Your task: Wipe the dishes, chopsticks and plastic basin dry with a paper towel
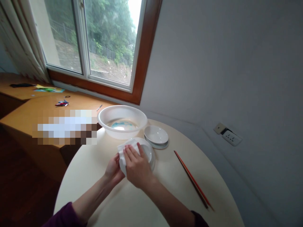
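My left hand (113,170) grips a round white plate (148,153) by its left edge, tilted above the table. My right hand (138,168) presses a folded white cloth (121,151) flat against the plate's surface, fingers spread over it. Whether the cloth is fabric or paper, I cannot tell. Most of the left fingers are hidden beneath the plate. Just beyond the hands stands a translucent white basin (101,121) with some water in it. Right of the basin, a small white bowl (157,135) rests on another dish.
A pair of reddish-brown chopsticks (194,179) lies on the right of the round cream table (151,211). The wooden desk (80,101) at the left bears scissors-like small items (62,103) and papers (49,89). A wall with a socket (232,137) borders the right side.
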The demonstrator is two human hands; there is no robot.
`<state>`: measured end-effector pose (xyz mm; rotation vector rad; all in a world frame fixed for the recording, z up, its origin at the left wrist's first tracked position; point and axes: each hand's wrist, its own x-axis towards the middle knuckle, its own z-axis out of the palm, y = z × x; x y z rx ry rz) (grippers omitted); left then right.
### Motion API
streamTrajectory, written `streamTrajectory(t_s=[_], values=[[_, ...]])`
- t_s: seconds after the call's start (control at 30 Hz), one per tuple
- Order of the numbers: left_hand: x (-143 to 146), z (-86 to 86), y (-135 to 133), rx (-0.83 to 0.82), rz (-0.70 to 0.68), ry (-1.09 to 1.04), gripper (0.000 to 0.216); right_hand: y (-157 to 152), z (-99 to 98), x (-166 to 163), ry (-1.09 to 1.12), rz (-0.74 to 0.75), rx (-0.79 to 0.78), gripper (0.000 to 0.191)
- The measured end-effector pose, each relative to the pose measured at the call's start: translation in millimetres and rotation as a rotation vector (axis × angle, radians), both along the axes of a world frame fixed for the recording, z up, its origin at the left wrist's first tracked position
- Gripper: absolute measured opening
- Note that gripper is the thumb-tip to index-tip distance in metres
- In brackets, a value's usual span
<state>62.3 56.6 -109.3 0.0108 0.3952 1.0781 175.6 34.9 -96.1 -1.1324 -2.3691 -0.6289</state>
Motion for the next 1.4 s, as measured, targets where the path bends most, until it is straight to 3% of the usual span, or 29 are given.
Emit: streamTrajectory(t_s=[0.1, 0.17, 0.37, 0.43, 0.53, 0.7, 0.83, 0.97, 1.07, 1.13, 1.2, 1.33, 1.4], values=[[2, 3.7, -1, 0.085, -0.059, 0.034, 0.045, 7, 15.0, 18, 0.116, -0.175, -0.067, 0.043], [0, 5.0, 0, 0.088, -0.063, 0.073, 0.048, 0, 13.1, 34, 0.176, -0.214, -0.046, 0.042], [1, 0.5, 1, 0.058, -0.103, 0.084, 0.049, -38, -9.9, 41, 0.179, -0.044, 0.035, 0.044], [5, -1.6, -1, 0.063, -0.134, 0.064, 0.048, -39, -6.4, 34, 0.167, -0.003, 0.000, 0.044], [7, -2.8, -3, 0.074, -0.147, 0.053, 0.046, -27, 4.6, 32, 0.160, -0.064, -0.033, 0.043], [-1, 1.5, 1, 0.075, -0.060, 0.121, 0.043, -21, 0.8, 47, 0.195, -0.164, 0.015, 0.042], [-4, 7.5, 4, 0.015, 0.040, 0.196, 0.040, -48, -14.7, 47, 0.176, -0.087, 0.038, 0.046], [-2, 12.9, 3, -0.019, 0.084, 0.256, 0.040, -72, -12.6, 51, 0.123, 0.042, 0.001, 0.053], [-2, 16.8, 1, -0.018, 0.101, 0.288, 0.037, -81, -10.0, 67, 0.198, -0.067, 0.086, 0.059], [-3, 18.6, -1, -0.005, 0.107, 0.301, 0.035, -87, -17.5, 80, 0.251, -0.162, 0.150, 0.062], [-4, 19.5, -1, 0.019, 0.116, 0.318, 0.033, -93, -34.4, 88, 0.207, -0.165, 0.123, 0.060], [-7, 20.5, -2, 0.075, 0.112, 0.326, 0.033, -101, -74.7, 91, 0.041, 0.013, -0.083, 0.048], [-8, 21.9, -2, 0.095, 0.114, 0.327, 0.034, -102, -80.6, 93, 0.092, 0.080, -0.161, 0.048]])
